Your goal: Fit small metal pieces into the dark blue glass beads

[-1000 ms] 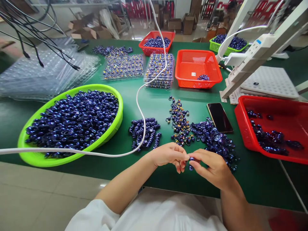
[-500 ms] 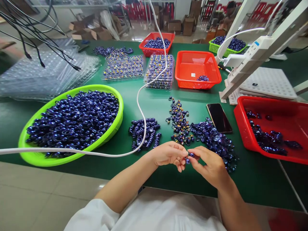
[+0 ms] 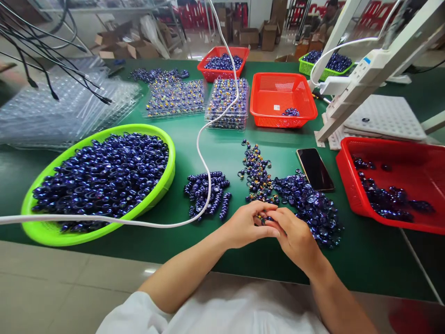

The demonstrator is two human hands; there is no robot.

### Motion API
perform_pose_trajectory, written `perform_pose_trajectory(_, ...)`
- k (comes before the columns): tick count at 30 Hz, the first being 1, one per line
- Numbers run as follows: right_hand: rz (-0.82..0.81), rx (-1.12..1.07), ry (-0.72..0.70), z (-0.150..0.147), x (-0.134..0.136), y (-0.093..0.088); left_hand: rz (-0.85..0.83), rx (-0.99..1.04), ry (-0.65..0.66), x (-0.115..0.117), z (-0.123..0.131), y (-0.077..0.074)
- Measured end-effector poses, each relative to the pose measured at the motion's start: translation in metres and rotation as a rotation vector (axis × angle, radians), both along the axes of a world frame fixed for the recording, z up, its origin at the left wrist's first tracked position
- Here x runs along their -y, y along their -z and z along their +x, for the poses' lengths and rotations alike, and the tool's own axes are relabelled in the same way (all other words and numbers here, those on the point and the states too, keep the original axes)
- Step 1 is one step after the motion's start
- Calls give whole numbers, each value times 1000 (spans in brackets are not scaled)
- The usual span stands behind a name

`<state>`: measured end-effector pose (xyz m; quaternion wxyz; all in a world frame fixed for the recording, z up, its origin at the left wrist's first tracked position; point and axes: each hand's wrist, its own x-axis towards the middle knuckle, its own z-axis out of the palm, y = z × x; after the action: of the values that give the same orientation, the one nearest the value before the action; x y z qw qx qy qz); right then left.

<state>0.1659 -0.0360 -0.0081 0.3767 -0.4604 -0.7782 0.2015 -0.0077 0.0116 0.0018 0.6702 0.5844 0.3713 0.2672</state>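
My left hand [image 3: 248,226] and my right hand [image 3: 295,234] meet above the near part of the green table. Both are closed round a small shiny blue ring-like piece [image 3: 267,220], which the fingers largely cover. A bit of gold shows beside it at my left fingers. Just beyond my hands lies a pile of blue ring pieces with gold parts [image 3: 256,169]. To the right of it spreads a heap of glossy blue caps [image 3: 311,204]. Left of my hands are rows of stacked blue rings [image 3: 208,192].
A green basket [image 3: 167,181] heaped with blue rings stands left, a red bin [image 3: 351,185] right. A phone [image 3: 315,169] lies by the caps. Further back are filled clear trays [image 3: 227,99] and an orange-red basket [image 3: 283,118]. A white cable [image 3: 200,144] crosses the table.
My hands have come closer together, the left turning over so its fingers and thumb now surround the piece. The blue piece, plainly visible at the fingertips before, is now mostly covered.
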Motion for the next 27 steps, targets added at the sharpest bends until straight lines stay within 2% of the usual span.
perform_pose_trajectory(3, 112, 37, 39, -2, 0, 4, -46, 26, -29, 3, 3, 3)
perform_pose_trajectory(8, 225, 136, 61, -2, 1, 8, -198, 185, -56, 6, 8, 7)
perform_pose_trajectory(16, 264, 161, 87, -7, 2, 14, -311, 261, -62, 5, 5, 3)
perform_pose_trajectory(22, 273, 165, 106, -8, 2, 12, -310, 270, -67, 5, 5, 3)
perform_pose_trajectory(27, 257, 113, 144, -7, 0, 10, -396, 290, -78, 6, 8, 2)
